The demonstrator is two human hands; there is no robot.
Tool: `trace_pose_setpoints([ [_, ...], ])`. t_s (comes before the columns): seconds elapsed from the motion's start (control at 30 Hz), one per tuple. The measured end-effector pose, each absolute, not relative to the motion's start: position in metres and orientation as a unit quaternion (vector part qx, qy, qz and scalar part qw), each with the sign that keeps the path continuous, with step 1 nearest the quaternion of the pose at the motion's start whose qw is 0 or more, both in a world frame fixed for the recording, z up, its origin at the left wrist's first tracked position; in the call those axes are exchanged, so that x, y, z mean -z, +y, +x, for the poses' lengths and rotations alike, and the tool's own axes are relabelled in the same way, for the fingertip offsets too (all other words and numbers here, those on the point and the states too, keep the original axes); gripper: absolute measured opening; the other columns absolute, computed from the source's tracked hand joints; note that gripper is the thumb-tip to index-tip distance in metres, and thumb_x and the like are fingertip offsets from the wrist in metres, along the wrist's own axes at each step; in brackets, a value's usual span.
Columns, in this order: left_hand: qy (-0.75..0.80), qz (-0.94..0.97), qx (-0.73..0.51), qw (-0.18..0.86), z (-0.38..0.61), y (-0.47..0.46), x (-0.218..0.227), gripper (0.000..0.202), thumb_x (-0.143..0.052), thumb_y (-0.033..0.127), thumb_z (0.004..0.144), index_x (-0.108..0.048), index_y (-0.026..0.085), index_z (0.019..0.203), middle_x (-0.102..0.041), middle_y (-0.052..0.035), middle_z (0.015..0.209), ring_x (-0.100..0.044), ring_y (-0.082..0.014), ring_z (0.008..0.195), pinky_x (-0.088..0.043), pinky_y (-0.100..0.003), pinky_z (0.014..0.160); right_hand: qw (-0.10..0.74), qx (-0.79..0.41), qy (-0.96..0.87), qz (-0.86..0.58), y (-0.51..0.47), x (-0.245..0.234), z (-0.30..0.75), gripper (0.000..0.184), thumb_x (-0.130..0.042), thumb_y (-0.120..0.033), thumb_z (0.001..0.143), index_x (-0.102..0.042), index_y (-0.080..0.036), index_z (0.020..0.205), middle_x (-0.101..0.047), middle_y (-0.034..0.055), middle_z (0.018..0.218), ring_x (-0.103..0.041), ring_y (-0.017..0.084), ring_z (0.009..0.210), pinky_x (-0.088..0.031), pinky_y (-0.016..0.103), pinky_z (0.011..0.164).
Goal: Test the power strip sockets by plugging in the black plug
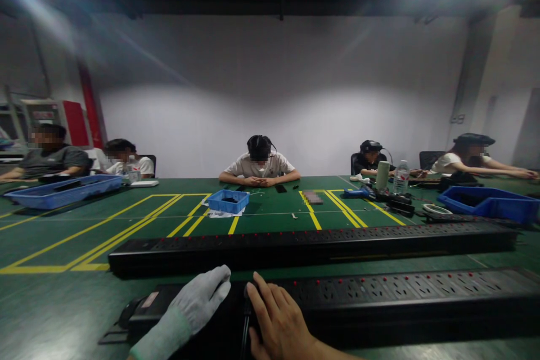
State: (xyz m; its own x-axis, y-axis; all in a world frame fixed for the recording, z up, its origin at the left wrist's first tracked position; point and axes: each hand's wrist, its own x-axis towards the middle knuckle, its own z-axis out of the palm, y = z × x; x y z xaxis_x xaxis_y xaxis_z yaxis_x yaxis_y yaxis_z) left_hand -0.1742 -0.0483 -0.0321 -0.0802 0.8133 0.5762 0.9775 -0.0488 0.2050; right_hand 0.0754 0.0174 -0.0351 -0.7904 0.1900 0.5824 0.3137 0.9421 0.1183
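Note:
A long black power strip with rows of sockets and small red lights lies nearest me on the green table. My left hand, in a white glove with a green cuff, is closed over the strip toward its left end, thumb against the fingers. My bare right hand is beside it, its fingers curled round a black plug at the strip's top. From the plug a dark cord runs down toward me. Whether the plug is in a socket is hidden by my fingers. Behind lies a second black power strip, untouched.
A small blue bin stands mid-table; larger blue trays stand left and right. A water bottle, a green cylinder and a blue tool are at right. Several people sit along the far side.

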Motion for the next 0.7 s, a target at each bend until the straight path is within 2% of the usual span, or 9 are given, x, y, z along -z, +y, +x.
trace_pose_setpoints([
  [0.13,-0.666,-0.666,0.305,0.14,-0.172,-0.051,0.028,0.036,-0.045,0.042,0.088,-0.063,0.021,0.112,-0.07,-0.0067,0.112,-0.066,-0.0197,0.105,-0.049,-0.03,0.096,0.3,0.112,-0.938,-0.135,0.017,0.035,0.076,0.074,-0.045,-0.041,0.091,-0.015,-0.012,0.152,-0.033,0.0181,0.152,-0.051,0.032,0.118,-0.041,0.039,0.098],
  [0.4,-0.692,-0.639,0.325,0.082,-0.168,-0.052,0.019,0.033,-0.046,0.043,0.085,-0.065,0.025,0.106,-0.072,-0.0013,0.107,-0.067,-0.0169,0.102,-0.049,-0.023,0.094,0.293,0.11,-0.94,-0.132,0.017,0.034,0.077,0.074,-0.045,-0.042,0.091,-0.016,-0.011,0.151,-0.031,0.0179,0.153,-0.052,0.032,0.117,-0.041,0.039,0.097],
  [0.7,-0.709,-0.622,0.331,0.037,-0.165,-0.054,0.009,0.031,-0.049,0.042,0.081,-0.066,0.027,0.103,-0.072,0.0003,0.104,-0.067,-0.0179,0.101,-0.05,-0.022,0.09,0.28,0.096,-0.944,-0.143,0.015,0.032,0.077,0.075,-0.046,-0.041,0.091,-0.014,-0.012,0.152,-0.031,0.0179,0.153,-0.05,0.033,0.119,-0.04,0.04,0.099],
])
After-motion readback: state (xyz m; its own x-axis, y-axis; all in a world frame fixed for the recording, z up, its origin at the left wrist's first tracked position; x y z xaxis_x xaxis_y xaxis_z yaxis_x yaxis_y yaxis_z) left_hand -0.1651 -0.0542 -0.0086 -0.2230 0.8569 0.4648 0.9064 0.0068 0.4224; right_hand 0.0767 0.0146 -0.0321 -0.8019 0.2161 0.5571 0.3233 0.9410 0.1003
